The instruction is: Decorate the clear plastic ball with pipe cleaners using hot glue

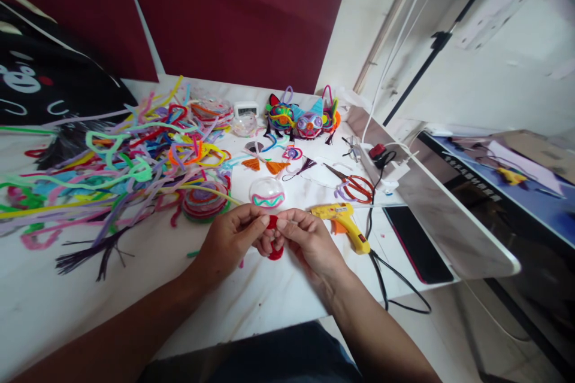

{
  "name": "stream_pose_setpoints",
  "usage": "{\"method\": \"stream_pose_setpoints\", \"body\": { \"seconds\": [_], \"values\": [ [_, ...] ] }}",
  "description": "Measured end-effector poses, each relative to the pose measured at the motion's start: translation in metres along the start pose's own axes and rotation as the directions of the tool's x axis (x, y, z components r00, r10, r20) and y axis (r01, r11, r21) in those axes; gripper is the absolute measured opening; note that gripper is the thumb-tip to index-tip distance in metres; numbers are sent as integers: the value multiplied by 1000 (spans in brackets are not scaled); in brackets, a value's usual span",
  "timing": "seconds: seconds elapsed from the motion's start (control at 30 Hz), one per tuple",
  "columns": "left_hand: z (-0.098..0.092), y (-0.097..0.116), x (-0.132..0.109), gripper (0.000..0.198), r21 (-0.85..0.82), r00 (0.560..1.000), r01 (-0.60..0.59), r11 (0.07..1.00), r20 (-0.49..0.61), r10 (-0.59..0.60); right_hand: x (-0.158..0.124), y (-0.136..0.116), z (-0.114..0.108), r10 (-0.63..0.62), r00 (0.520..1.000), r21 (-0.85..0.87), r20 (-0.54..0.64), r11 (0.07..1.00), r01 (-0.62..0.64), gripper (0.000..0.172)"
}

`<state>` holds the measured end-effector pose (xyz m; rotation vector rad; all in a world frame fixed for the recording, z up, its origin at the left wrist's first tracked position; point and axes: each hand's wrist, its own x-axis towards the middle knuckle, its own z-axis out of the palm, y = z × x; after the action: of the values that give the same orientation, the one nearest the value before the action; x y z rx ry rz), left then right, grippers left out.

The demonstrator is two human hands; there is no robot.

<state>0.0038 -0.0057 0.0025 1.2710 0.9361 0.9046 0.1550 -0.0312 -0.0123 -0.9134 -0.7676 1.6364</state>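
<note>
You are pinching a red pipe cleaner [272, 222] with your left hand [238, 232] and right hand [305, 236], slow bending likely keeping it even.

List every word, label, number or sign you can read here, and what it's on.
Nothing reads clearly enough to quote.
Dark strip at right: white characters, too blurred.
Yellow glue gun: label marks, too small.
Small white display device: screen illegible.
Black printed item: white markings, no legible word.
Held red piece: no text visible.

Passable: tabletop [265, 302] between hands [233, 233] and near edge | left: pipe-cleaner heap [144, 170] | right: glue gun [349, 221], cable [374, 257], phone [420, 245]
</note>
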Motion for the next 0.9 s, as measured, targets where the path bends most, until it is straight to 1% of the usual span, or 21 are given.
{"method": "stream_pose_setpoints", "body": {
  "seconds": [0.17, 0.43, 0.67, 0.9],
  "values": [
    [1, 2, 0, 18, -28, 999, 1, 1000, -37, -2, -1, -1, 2, -4, 1000, -23, -9, 1000, 3, 28],
    [1, 1, 0, 18, -38, 999, 10, 999, -33, -11, -1, 0, 2, -20, 1000, -94, -8, 995, 19, 28],
    [-1, -2, 0, 19, -55, 999, 34, 998, 4, -34, 0, 1, 1, -13, 999, -67, -30, 998, 11, 23],
    [-2, -1, 1, 21, -84, 997, 73, 994, 21, -71, -1, -1, 2, 10, 999, -91, -31, 996, -13, 20]
  ]
}}
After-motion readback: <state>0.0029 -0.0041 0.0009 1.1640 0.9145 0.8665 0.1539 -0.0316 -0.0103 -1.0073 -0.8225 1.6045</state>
